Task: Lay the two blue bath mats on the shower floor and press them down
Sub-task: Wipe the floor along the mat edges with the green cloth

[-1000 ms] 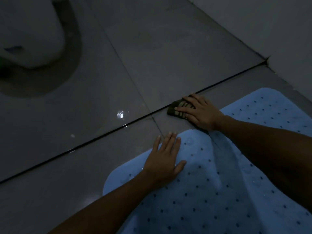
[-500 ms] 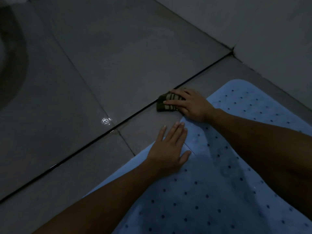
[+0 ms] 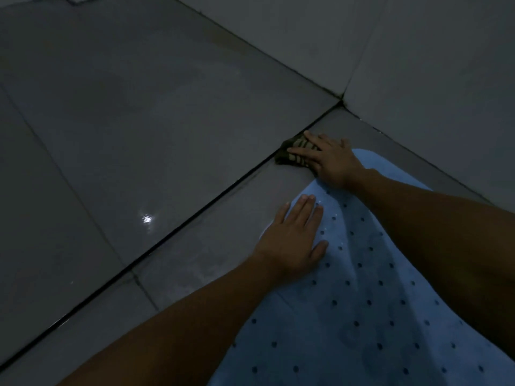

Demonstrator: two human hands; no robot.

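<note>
A light blue bath mat (image 3: pixel 362 302) dotted with small holes lies on the grey tiled shower floor (image 3: pixel 139 135), filling the lower right of the head view. Only one mat shows. My left hand (image 3: pixel 292 240) lies flat on the mat's near-left edge, fingers straight and together, pressing down. Beyond the mat's far end, my right hand (image 3: pixel 331 160) rests with straight fingers on a small dark striped cloth (image 3: pixel 292 154) lying on the tile by the dark floor joint. My right forearm crosses over the mat and hides part of it.
Pale tiled walls (image 3: pixel 418 65) meet in a corner just beyond my right hand. A dark grout joint (image 3: pixel 181 229) runs diagonally across the wet, glossy floor, which shows a bright light reflection (image 3: pixel 147 219).
The view has swung right and the toilet base has left the frame. Both hands have stayed where they were: left on the mat's edge, right on the striped cloth.
</note>
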